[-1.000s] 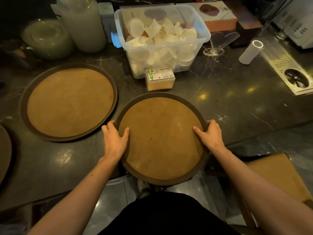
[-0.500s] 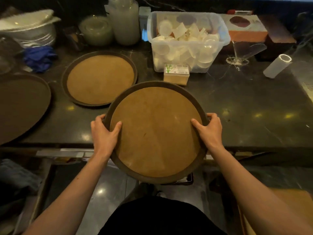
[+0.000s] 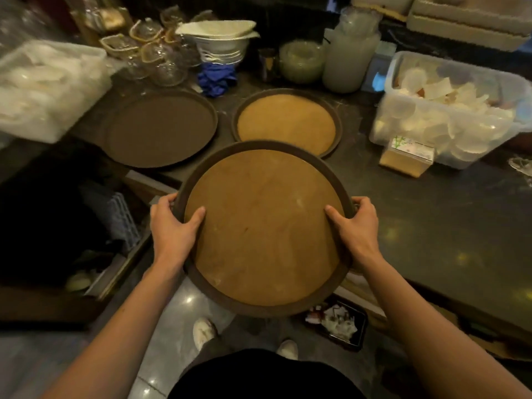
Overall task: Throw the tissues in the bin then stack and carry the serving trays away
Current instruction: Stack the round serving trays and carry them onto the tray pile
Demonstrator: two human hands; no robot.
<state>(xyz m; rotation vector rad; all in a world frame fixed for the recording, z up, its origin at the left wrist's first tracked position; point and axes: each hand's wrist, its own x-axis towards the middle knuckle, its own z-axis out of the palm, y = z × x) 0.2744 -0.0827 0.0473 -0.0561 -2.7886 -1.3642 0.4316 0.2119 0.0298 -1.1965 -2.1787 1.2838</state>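
Observation:
I hold a round serving tray (image 3: 263, 226) with a tan inside and dark rim in the air, off the counter's near edge. My left hand (image 3: 172, 226) grips its left rim and my right hand (image 3: 355, 226) grips its right rim, thumbs on top. A second tan tray (image 3: 286, 122) lies flat on the dark counter just beyond it. A darker brown tray (image 3: 158, 128) lies to the left of that one. A black bin (image 3: 339, 323) with white tissues stands on the floor under the counter edge, below the held tray.
A clear tub of white cups (image 3: 449, 108) and a small tan box (image 3: 406, 156) sit on the counter (image 3: 431, 226) at right. Glass cups (image 3: 152, 53), stacked bowls (image 3: 221, 44), a blue cloth (image 3: 216, 77) and jars (image 3: 348, 59) line the back. Another plastic tub (image 3: 49, 87) is far left.
I have lifted the tray off the counter and carried it left; the view swung left, so the dark brown tray and glassware have come into sight.

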